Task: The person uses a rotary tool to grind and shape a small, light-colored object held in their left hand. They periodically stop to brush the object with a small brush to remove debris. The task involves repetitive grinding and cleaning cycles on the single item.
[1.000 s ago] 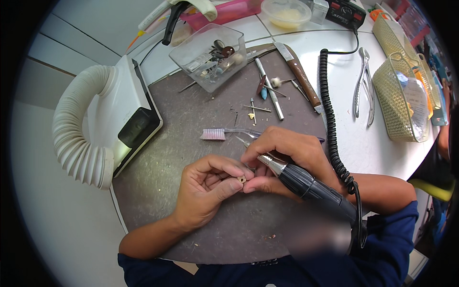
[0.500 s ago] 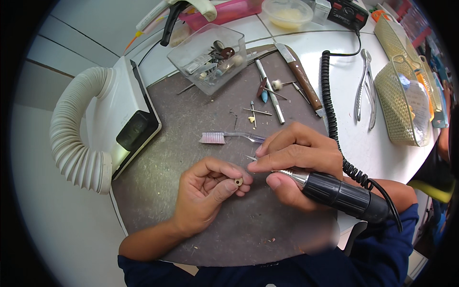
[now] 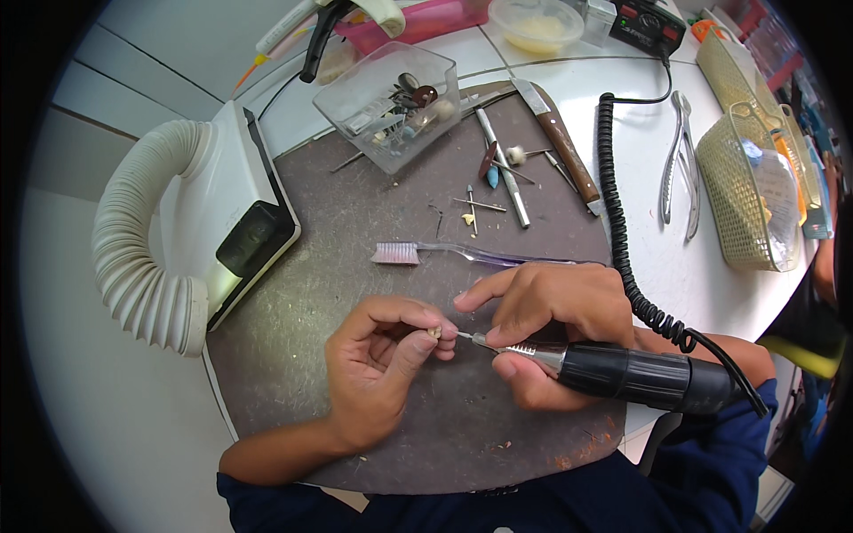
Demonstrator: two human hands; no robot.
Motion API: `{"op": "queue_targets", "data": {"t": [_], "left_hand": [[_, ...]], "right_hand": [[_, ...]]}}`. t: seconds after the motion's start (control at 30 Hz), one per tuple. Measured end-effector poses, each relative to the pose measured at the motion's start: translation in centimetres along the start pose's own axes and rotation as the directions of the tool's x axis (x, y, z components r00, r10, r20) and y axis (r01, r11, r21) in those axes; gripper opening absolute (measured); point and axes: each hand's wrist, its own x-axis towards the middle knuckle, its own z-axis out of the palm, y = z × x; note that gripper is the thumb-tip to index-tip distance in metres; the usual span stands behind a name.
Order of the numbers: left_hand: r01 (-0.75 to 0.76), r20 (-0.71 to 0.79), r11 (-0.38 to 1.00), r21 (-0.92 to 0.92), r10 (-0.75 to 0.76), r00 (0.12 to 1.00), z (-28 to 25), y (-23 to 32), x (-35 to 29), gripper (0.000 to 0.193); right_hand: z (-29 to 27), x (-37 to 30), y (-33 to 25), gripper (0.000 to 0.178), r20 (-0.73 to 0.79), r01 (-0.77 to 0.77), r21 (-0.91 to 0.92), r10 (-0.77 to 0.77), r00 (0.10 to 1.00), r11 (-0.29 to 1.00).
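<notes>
Between the thumb and fingertips of my left hand (image 3: 371,369) is a small cream piece that looks like a dental crown (image 3: 434,332). My right hand (image 3: 569,302) is wrapped round a black and silver rotary handpiece (image 3: 626,373), its index finger raised off the tool. The handpiece's thin bur (image 3: 464,335) points left, its tip right by the crown and fingertips; whether it touches the crown I cannot tell. Just beyond my hands lies a toothbrush (image 3: 396,254) with a clear purple handle.
A white suction unit (image 3: 235,204) with a ribbed hose stands at left. Beyond the toothbrush lie several burs, a metal rod (image 3: 505,173) and a wooden-handled knife (image 3: 569,151), beside a clear box (image 3: 391,151). A coiled cord (image 3: 613,195), pliers (image 3: 680,169) and a mesh basket (image 3: 742,195) are at right.
My right hand has shifted down and turned the handpiece, bringing its bur down to the crown. The crown has been tilted in my left fingers, so its hole no longer shows. More toothbrush handle is visible.
</notes>
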Motion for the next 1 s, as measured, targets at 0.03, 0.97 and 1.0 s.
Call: {"op": "queue_targets", "data": {"t": [0.03, 0.97, 1.0], "left_hand": [[0.000, 0.001, 1.000, 0.009, 0.000, 1.000, -0.1, 0.0, 0.0, 0.014], [0.094, -0.019, 0.993, 0.078, -0.093, 0.996, 0.3, 0.7, 0.0, 0.015], [0.091, -0.033, 0.992, 0.087, -0.088, 0.996, 0.4, 0.8, -0.1, 0.014]], "right_hand": [[0.1, 0.0, 0.0, 0.019, -0.001, 0.002, 0.007, -0.002, 1.000, 1.000], [1.1, 0.4, -0.2, 0.020, 0.008, -0.006, -0.010, 0.007, 1.000, 1.000], [1.2, 0.4, -0.1, 0.021, 0.000, 0.009, -0.001, -0.009, 1.000, 1.000]]}}
